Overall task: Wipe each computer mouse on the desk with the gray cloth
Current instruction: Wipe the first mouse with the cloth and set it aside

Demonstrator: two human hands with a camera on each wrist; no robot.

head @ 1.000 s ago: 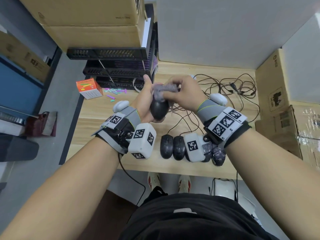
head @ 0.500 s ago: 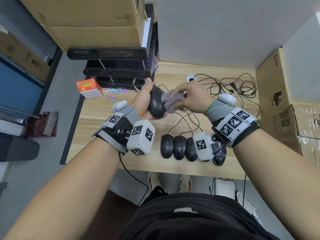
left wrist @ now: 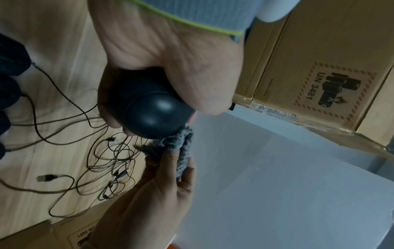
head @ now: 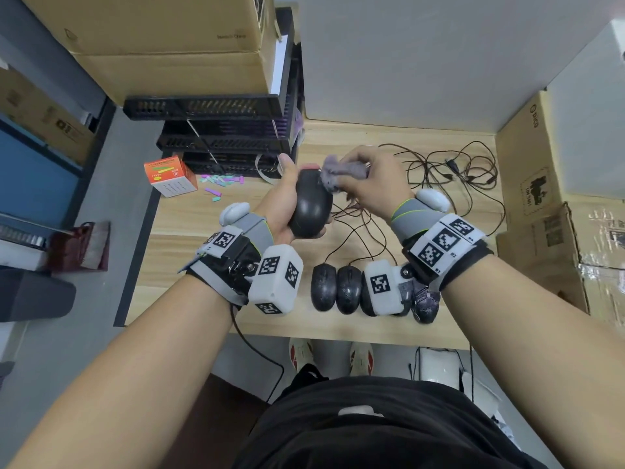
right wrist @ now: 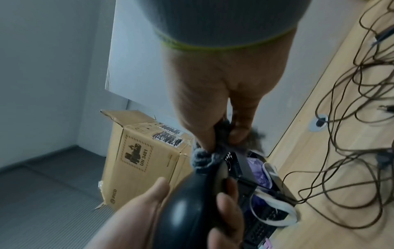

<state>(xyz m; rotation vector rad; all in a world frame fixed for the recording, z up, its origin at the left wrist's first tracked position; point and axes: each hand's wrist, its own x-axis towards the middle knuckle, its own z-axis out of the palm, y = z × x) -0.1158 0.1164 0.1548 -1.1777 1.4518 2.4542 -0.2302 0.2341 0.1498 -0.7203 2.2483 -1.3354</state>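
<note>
My left hand (head: 287,201) grips a glossy black mouse (head: 310,208) lifted above the wooden desk (head: 189,238). The same black mouse (left wrist: 147,109) fills my left palm (left wrist: 170,67) in the left wrist view. My right hand (head: 368,181) pinches a bunched gray cloth (head: 338,172) against the mouse's far upper end. The gray cloth (right wrist: 204,160) sits between my right thumb and fingers (right wrist: 241,129), touching the mouse (right wrist: 192,202). A row of several dark mice (head: 338,287) lies near the desk's front edge, partly hidden behind my right wrist.
Tangled thin cables (head: 449,174) spread over the back right of the desk. Black stacked trays (head: 230,143) and an orange box (head: 169,176) stand at the back left, with small coloured bits (head: 220,181) beside them. Cardboard boxes (head: 541,198) line the right side.
The cloth has slid from the mouse's right side up to its far end. My left hand has kept hold of the mouse and tilted it slightly.
</note>
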